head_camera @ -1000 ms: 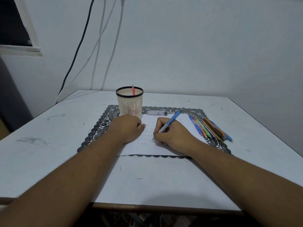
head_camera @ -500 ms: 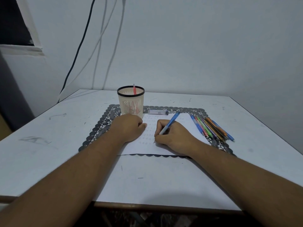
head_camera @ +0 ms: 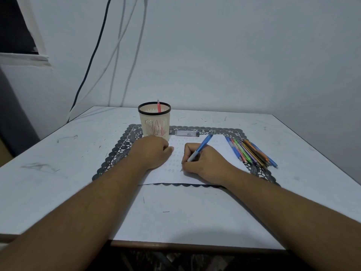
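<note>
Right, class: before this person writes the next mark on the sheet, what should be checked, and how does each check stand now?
1. Grip: the right hand pinches the blue pen near its tip: ok.
2. Aim: the pen tip points down at the paper: ok.
3. Steadying: the left hand rests on the paper: ok.
4. Surface: the paper lies flat on the placemat: ok.
5. Room: the pen holder and the loose pens lie apart from the writing spot: ok.
6. Ink flow: cannot tell.

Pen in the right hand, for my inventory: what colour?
Blue pen, greyish grip; head view.
</note>
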{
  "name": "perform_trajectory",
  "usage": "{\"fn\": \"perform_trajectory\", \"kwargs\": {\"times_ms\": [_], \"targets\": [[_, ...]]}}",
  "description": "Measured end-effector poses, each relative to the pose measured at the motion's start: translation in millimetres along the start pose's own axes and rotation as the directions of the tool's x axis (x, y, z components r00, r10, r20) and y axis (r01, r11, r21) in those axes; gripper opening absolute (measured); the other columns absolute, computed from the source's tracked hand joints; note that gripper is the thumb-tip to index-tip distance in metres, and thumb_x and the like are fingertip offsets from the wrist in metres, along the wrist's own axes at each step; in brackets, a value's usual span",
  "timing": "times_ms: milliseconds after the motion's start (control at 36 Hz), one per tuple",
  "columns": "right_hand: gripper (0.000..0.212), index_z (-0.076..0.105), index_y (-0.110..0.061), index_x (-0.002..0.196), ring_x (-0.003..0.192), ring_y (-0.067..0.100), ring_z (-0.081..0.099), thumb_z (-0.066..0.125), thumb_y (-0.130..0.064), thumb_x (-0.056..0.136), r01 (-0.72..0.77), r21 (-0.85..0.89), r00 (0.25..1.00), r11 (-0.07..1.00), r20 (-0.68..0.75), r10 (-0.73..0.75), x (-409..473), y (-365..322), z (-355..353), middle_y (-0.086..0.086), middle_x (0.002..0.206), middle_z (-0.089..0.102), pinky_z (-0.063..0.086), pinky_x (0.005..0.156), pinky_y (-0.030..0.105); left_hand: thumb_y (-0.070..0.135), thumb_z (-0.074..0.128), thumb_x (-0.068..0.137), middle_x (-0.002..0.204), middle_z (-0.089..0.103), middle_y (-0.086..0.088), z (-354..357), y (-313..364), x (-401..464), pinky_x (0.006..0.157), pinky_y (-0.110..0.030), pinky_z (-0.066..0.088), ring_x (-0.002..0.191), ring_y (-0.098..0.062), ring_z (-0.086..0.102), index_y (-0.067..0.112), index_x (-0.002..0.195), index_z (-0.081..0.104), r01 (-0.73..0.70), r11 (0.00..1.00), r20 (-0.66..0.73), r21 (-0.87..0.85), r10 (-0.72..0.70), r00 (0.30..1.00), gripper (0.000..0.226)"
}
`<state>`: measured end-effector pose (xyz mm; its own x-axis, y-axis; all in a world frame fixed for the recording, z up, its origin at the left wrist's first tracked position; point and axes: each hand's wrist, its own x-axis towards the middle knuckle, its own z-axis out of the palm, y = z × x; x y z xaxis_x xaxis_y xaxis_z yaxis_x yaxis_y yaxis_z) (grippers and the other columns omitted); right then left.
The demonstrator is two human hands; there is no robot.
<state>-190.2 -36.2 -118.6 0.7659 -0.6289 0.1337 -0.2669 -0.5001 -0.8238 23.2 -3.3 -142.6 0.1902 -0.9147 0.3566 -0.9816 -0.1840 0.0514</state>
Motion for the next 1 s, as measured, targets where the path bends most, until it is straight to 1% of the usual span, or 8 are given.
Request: {"fn": "perform_trajectory", "kwargs": {"times_ms": [111,222,361,472,556,611,806,1000], "targets": [[0.025,0.057,-0.016,0.071,0.069,0.01,0.055,0.071,-0.001,0.085,-0.001,0.014,1.0,1.0,0.0,0.001,-1.6,0.8,-2.5,0.004,0.074,0.065,0.045,0.064,0.023,0.047,0.043,0.102,0.064,0.056,0.002,-0.1,0.4,0.4,0.056,-0.03,0.033,0.064,-0.016,0.054,0.017,0.064,0.052,0.017,1.0,0.022,0.003,-0.017,1.0,0.049],[0.024,0.057,-0.016,0.071,0.07,0.012,0.055,0.07,-0.001,0.085,0.005,0.011,1.0,1.0,0.004,-0.005,-1.2,-0.4,-1.7,0.015,0.08,0.067,0.046,0.064,0.024,0.047,0.044,0.102,0.065,0.056,0.002,0.5,0.0,0.5,0.056,-0.03,0.032,0.066,-0.016,0.054,0.018,0.064,0.051,0.024,1.0,0.017,0.004,-0.024,1.0,0.049],[0.024,0.06,-0.018,0.072,0.071,0.008,0.057,0.071,-0.001,0.086,0.015,0.002,1.0,1.0,0.022,-0.015,-1.2,-0.4,-1.4,0.006,0.078,0.069,0.047,0.062,0.018,0.047,0.044,0.102,0.064,0.057,0.001,1.2,0.0,0.6,0.055,-0.029,0.033,0.065,-0.017,0.055,0.017,0.064,0.052,0.014,1.0,0.003,0.006,-0.014,1.0,0.05],[0.022,0.06,-0.016,0.073,0.07,0.009,0.057,0.069,-0.001,0.087,0.015,0.045,1.0,0.999,-0.014,-0.015,-2.1,2.8,-5.1,0.011,0.079,0.068,0.047,0.064,0.02,0.047,0.044,0.101,0.065,0.057,0.001,0.9,0.4,0.6,0.057,-0.03,0.033,0.066,-0.019,0.056,0.016,0.063,0.051,0.014,1.0,-0.003,0.003,-0.014,1.0,0.049],[0.016,0.062,-0.009,0.076,0.066,0.002,0.057,0.069,-0.001,0.087,0.003,0.049,1.0,0.999,-0.028,-0.002,-2.4,4.7,-6.9,0.001,0.072,0.066,0.047,0.062,0.016,0.047,0.043,0.101,0.064,0.056,0.001,0.8,0.3,0.4,0.056,-0.029,0.033,0.065,-0.018,0.055,0.016,0.063,0.051,0.012,1.0,-0.001,0.003,-0.012,1.0,0.049],[0.011,0.062,-0.005,0.079,0.066,0.001,0.057,0.069,-0.002,0.087,0.0,0.039,1.0,0.999,-0.028,0.001,-1.9,5.8,-6.9,0.0,0.072,0.066,0.047,0.061,0.015,0.047,0.043,0.101,0.064,0.056,0.001,1.1,0.1,-0.1,0.056,-0.029,0.033,0.065,-0.018,0.055,0.017,0.063,0.051,0.01,1.0,0.001,0.0,-0.01,1.0,0.049],[0.021,0.06,-0.014,0.073,0.068,0.003,0.057,0.07,-0.001,0.087,0.009,0.022,1.0,1.0,-0.018,-0.009,-2.4,6.0,-6.8,0.0,0.072,0.066,0.047,0.062,0.015,0.046,0.043,0.102,0.063,0.054,0.002,0.2,-0.6,-0.3,0.055,-0.029,0.031,0.063,-0.017,0.053,0.017,0.063,0.051,0.001,1.0,0.001,-0.001,-0.001,1.0,0.049],[0.022,0.06,-0.016,0.073,0.071,0.006,0.057,0.071,-0.002,0.086,0.01,-0.021,1.0,1.0,-0.005,-0.01,-1.5,4.8,-5.3,0.009,0.08,0.068,0.048,0.065,0.019,0.045,0.043,0.102,0.064,0.056,0.0,0.3,0.0,0.1,0.054,-0.029,0.03,0.063,-0.017,0.053,0.016,0.064,0.051,0.006,1.0,0.001,-0.002,-0.006,1.0,0.048]]}}
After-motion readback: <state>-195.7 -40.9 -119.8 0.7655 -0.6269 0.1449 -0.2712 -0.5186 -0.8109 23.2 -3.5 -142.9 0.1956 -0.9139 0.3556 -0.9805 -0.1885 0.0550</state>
